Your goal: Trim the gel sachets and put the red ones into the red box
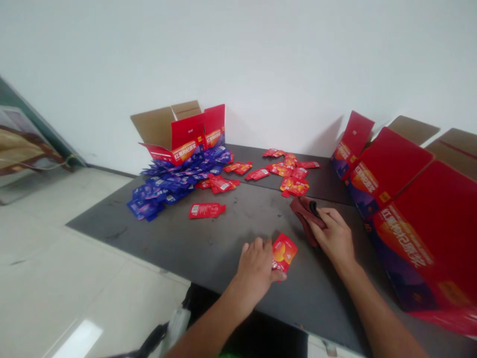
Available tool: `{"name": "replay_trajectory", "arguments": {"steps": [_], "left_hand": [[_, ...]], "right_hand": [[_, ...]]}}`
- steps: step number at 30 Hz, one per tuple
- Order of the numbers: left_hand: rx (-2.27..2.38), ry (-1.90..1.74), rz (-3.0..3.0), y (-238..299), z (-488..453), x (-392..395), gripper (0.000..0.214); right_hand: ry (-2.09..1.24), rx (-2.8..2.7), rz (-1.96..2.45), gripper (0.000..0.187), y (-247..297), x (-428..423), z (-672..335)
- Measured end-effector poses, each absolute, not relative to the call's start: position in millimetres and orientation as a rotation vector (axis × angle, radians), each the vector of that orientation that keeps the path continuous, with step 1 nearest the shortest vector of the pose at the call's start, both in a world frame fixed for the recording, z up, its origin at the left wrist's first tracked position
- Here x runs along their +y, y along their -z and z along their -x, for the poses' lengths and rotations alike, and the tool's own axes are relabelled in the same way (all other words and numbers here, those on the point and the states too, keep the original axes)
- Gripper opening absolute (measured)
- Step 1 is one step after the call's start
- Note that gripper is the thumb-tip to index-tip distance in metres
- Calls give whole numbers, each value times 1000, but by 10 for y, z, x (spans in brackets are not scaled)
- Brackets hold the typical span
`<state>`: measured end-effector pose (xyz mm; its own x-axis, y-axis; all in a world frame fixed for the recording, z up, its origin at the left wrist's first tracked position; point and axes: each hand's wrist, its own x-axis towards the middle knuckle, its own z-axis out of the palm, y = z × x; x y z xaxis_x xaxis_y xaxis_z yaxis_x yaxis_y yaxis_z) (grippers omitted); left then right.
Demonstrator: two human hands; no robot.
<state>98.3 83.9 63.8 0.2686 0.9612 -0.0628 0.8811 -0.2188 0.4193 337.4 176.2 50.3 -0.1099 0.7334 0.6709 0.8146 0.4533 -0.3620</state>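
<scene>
My left hand (255,263) grips a red sachet (284,252) by its left side, near the front edge of the table. Orange fruit is printed on the sachet's face. In my right hand (337,233) is a folded brown cloth (303,214), pinched between thumb and fingers just above the tabletop. A single red sachet (207,210) lies flat to the left, its barcode side up. Farther back, more red sachets (290,169) are scattered in loose groups. A heap of blue-purple sachets (175,179) spreads over the left part of the table.
An open red carton (186,136) stands behind the blue heap, against the white wall. Large red and purple cartons (406,223) with raised flaps line the right side. The dark grey table (171,253) ends at a pale tiled floor (74,278) on the left.
</scene>
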Motion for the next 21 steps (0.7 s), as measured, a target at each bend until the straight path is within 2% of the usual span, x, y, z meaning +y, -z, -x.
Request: {"name": "replay_trajectory", "arguments": {"steps": [5, 7, 12, 17, 21], "left_hand": [[1545, -476, -2061, -563, -943, 966, 27], [1521, -593, -2071, -544, -915, 982, 16], [1460, -806, -2059, -574, -771, 977, 25], [1363, -816, -1695, -578, -675, 979, 32], [1317, -943, -1495, -671, -719, 1061, 37]], "right_hand": [[82, -1841, 1309, 30, -475, 1783, -3407], [66, -1822, 1308, 29, -473, 1791, -3423], [-18, -1764, 1305, 31, -470, 1815, -3451], [-128, -1750, 1338, 34, -523, 1833, -3508], [-243, -1969, 1303, 30, -667, 1780, -3578]]}}
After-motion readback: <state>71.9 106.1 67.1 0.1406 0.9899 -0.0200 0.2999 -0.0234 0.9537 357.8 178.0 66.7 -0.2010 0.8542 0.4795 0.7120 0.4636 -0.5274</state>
